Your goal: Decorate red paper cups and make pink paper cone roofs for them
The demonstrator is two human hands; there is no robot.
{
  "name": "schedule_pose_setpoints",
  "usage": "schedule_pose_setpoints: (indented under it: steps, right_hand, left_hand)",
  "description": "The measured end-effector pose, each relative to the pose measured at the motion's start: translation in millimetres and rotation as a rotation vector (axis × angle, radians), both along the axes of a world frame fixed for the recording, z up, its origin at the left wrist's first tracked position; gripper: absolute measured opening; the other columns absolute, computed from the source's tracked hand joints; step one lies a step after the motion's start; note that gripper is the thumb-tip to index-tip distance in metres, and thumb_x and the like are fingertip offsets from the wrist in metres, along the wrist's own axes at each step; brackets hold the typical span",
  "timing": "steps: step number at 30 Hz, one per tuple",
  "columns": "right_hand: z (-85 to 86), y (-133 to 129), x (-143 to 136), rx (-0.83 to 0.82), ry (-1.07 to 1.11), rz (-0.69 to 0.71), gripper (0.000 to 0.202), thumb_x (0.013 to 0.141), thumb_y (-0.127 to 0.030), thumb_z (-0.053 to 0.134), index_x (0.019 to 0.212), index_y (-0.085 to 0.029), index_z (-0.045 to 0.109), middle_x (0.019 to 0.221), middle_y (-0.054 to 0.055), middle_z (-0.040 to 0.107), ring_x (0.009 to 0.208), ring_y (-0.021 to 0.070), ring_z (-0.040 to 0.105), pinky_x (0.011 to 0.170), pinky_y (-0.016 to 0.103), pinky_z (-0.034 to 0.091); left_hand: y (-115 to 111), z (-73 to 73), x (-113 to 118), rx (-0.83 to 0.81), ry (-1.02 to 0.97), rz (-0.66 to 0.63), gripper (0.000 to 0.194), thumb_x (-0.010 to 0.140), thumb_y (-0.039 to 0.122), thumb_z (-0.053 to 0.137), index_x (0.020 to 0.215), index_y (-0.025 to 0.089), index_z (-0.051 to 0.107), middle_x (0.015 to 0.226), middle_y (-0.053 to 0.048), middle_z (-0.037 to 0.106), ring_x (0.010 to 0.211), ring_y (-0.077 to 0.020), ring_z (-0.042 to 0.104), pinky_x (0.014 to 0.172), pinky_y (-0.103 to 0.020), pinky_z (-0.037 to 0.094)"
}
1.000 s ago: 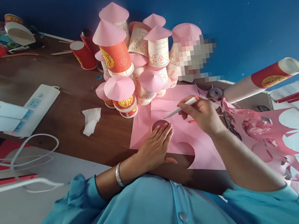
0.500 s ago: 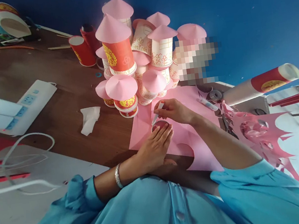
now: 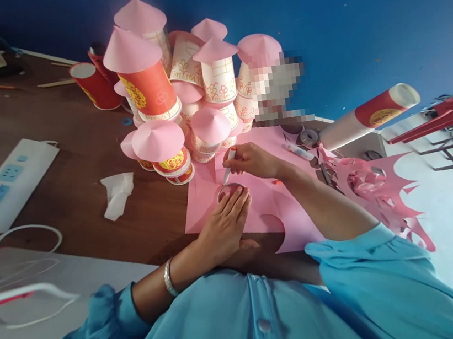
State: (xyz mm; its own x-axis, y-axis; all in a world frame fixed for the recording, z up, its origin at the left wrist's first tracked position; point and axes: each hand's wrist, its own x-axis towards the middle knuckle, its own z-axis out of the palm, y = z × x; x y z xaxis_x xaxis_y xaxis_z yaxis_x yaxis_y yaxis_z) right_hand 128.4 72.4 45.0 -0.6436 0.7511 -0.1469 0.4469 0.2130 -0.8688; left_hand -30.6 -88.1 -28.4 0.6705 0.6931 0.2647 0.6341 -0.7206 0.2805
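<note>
Looks like a round template (image 3: 224, 193) is being traced, marker (image 3: 226, 176) pinched in the right hand (image 3: 255, 160) at 11 o'clock, left hand (image 3: 224, 225) pressed on it, fingers flat, so steadiness is needed next.

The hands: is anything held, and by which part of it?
The right hand holds a white pen by its upper part, tip downward. The left hand lies flat on a round object, not gripping it.
</note>
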Motion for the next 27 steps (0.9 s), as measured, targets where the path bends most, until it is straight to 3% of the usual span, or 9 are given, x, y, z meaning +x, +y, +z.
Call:
schedule_pose_setpoints:
  steps: [8, 15, 21, 27]
  right_hand:
    - [-2.7, -32, 46, -0.002, 0.066, -0.288, 0.032, 0.089, -0.049, 0.068, 0.085, -0.017, 0.068, 0.070, 0.002, 0.069, 0.063, 0.0141, 0.064, 0.062, 0.027, 0.052]
    - [-13.0, -78, 65, 0.092, 0.079, -0.461, 0.033, 0.092, -0.051, 0.067, 0.089, -0.019, 0.071, 0.072, 0.003, 0.072, 0.065, 0.0165, 0.068, 0.065, 0.029, 0.055]
    - [-15.2, -121, 69, 0.321, -0.019, -0.515, 0.015, 0.097, -0.033, 0.064, 0.095, -0.021, 0.072, 0.086, 0.005, 0.079, 0.076, 0.0184, 0.074, 0.070, 0.029, 0.057]
    - [-20.2, -154, 66, 0.534, -0.048, -0.467, 0.011, 0.101, -0.026, 0.059, 0.102, -0.021, 0.069, 0.093, 0.006, 0.080, 0.081, 0.0180, 0.075, 0.067, 0.025, 0.057]
  left_hand:
    - [3, 5.2, -1, -0.054, -0.027, 0.000, 0.115, 0.077, 0.072, 0.075, 0.157, -0.001, 0.034, 0.157, -0.032, 0.048, 0.152, -0.0453, 0.042, 0.124, -0.059, 0.038]
    - [4, 6.0, -2, -0.099, -0.030, -0.001, 0.115, 0.081, 0.065, 0.077, 0.163, 0.004, 0.024, 0.158, -0.031, 0.047, 0.154, -0.0451, 0.037, 0.123, -0.062, 0.039]
    - [5, 7.2, -4, -0.127, -0.028, -0.016, 0.112, 0.084, 0.062, 0.075, 0.165, 0.007, 0.020, 0.161, -0.029, 0.043, 0.156, -0.0448, 0.034, 0.125, -0.063, 0.036]
    - [6, 7.2, -5, -0.065, -0.007, -0.035, 0.102, 0.092, 0.061, 0.067, 0.163, 0.004, 0.023, 0.159, -0.030, 0.045, 0.155, -0.0450, 0.036, 0.123, -0.063, 0.038]
